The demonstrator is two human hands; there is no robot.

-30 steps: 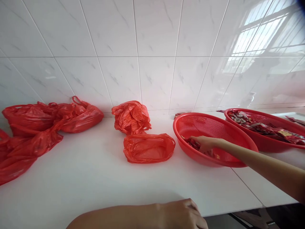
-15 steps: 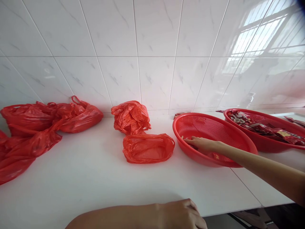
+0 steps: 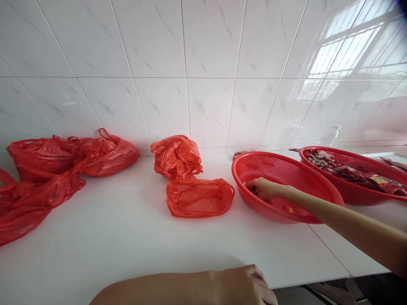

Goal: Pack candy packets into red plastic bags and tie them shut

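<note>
A white counter [image 3: 121, 237] bore a near basket [image 3: 282, 167] and a far basket [image 3: 352, 197]. Left of both, an open bag [image 3: 199, 199] lay before a crumpled bag [image 3: 176, 156]. The left hand [image 3: 249, 288], curled, was at the counter's edge; the right hand [image 3: 267, 188] bent over dark packets [image 3: 253, 190] inside the near basket. Either hand's grip was impossible to tell.

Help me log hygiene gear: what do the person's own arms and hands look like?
Both are bare: the ungloved left hand and ungloved right hand, with no watch or bracelet visible. No sleeve covers the visible left forearm or right forearm. Some fingers are hidden, so rings can't be ruled out.
</note>
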